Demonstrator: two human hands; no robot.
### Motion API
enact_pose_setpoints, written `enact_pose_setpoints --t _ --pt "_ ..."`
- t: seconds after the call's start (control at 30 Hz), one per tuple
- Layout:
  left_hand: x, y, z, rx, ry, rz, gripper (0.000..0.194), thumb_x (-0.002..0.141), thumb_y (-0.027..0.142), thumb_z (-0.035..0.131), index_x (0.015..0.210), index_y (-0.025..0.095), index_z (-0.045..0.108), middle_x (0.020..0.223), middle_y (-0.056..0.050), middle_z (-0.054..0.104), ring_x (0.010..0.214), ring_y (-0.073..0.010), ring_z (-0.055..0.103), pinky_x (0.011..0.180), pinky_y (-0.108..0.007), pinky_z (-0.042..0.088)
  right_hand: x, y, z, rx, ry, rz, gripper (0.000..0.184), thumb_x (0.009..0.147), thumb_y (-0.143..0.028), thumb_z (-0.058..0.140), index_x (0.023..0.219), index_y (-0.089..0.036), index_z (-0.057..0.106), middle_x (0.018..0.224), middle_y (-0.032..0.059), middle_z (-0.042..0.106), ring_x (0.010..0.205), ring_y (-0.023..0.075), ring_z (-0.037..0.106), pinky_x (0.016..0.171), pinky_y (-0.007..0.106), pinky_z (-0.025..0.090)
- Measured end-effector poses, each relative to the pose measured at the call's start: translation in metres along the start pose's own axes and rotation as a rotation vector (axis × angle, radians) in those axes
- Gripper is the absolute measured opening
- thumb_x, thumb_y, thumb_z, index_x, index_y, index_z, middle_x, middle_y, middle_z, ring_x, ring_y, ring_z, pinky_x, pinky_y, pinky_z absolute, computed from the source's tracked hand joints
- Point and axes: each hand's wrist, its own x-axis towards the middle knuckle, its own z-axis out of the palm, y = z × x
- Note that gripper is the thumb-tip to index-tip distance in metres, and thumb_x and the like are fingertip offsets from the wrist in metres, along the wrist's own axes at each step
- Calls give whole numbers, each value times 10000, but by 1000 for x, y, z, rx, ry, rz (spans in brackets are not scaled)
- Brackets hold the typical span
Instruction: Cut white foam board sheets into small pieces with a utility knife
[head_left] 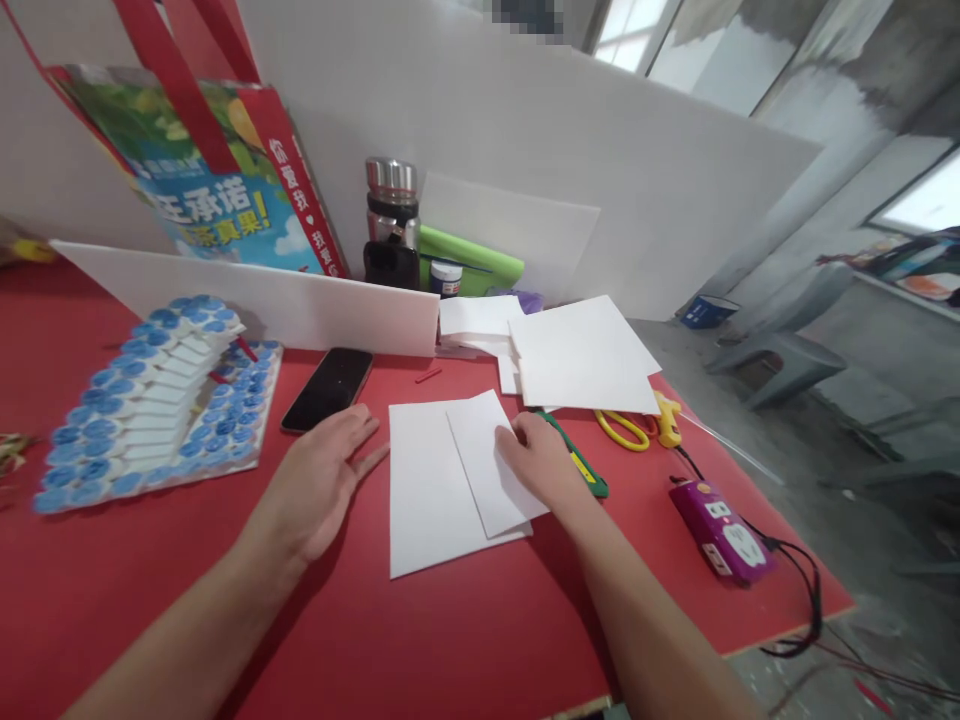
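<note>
A large white foam board piece (424, 480) lies flat on the red table, with a smaller white foam board piece (480, 480) resting tilted over its right part. My right hand (536, 455) is closed on the smaller piece's right edge, thumb on top and fingers curled beyond it. To the left, my left hand (330, 475) is open on the table, fingers stretched toward the larger piece's left edge. A green utility knife (581, 460) is partly hidden behind my right hand. A black phone (328, 388) lies just beyond my left hand.
The red table (375, 650) carries a blue-and-white model with steps (161, 400), stacked white boards (585, 350), a yellow glue gun (667, 420) and a purple power strip (720, 530). Behind a long upright white strip (300, 305) stand a thermos (391, 200) and a printed bag (217, 190).
</note>
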Motion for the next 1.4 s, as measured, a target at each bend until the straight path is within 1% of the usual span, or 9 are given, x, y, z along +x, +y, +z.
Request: enact_pose_setpoints --t 0.13,0.23,0.33,0.43,0.67,0.8,1.0,1.17,1.4 --pt "-2 -6 3 117 -22 11 412 819 484 750 1127 214 708 1446 -117 621 1350 -366 583 1076 -518 547 -9 -9 14 -371 2 -53 219 996 -327 513 806 -218 503 860 62 591 777 216 544 644 316 304" --pt "-1 -13 -1 537 -43 282 568 873 575 679 1333 244 642 1529 -134 553 1407 -391 524 1169 -590 432 -14 -16 20 -442 -3 -13 153 1026 -311 483 1057 -182 558 1025 110 638 804 226 598 619 310 315" --pt "-2 -24 -3 956 -300 736 804 868 675 672 1524 250 485 1647 -145 422 1551 -392 319 1245 -620 293 -17 -17 23 -376 -11 -62 213 1019 -319 498 1172 -187 567 1150 155 628 853 249 632 676 333 395" --pt "-8 -37 1 1204 -610 927 984 873 765 606 1638 229 299 1711 -158 305 1601 -369 199 1262 -606 257 -16 -13 23 -230 -19 -176 215 1029 -334 460 1054 -195 621 1099 168 644 938 294 637 799 398 458" --pt "-8 -46 0 1536 -668 886 1001 896 811 489 1610 118 383 1708 -216 240 1598 -416 169 1265 -621 189 -4 0 25 392 -153 -30 188 945 -275 515 959 -219 694 683 -4 659 577 178 623 659 341 519" --pt "0 -42 -9 1536 -653 894 883 947 740 482 1612 166 394 1718 -180 240 1598 -399 187 1259 -605 217 0 1 25 593 -236 14 231 873 -211 552 989 -194 751 812 25 745 656 163 685 710 344 563" --pt "-3 -46 -6 1547 -605 900 858 952 728 480 1607 177 409 1713 -182 265 1589 -413 213 1257 -632 194 -3 -1 -3 364 -385 -224 498 858 -109 565 1286 -297 735 1246 48 749 1080 228 681 981 454 539" --pt "-5 -45 -5 1553 -640 916 852 961 719 473 1610 173 403 1717 -189 240 1597 -411 184 1255 -635 211 -5 2 -34 174 -642 -316 967 713 -301 883 1577 -379 456 1546 57 563 1394 338 508 1133 561 438" --pt "-3 -45 -7 1494 -646 940 811 956 691 511 1611 223 407 1728 -145 243 1591 -412 207 1259 -626 220 -10 1 -28 -32 -651 -370 1207 648 -432 934 1660 -347 282 1660 92 411 1555 381 269 1208 582 321"
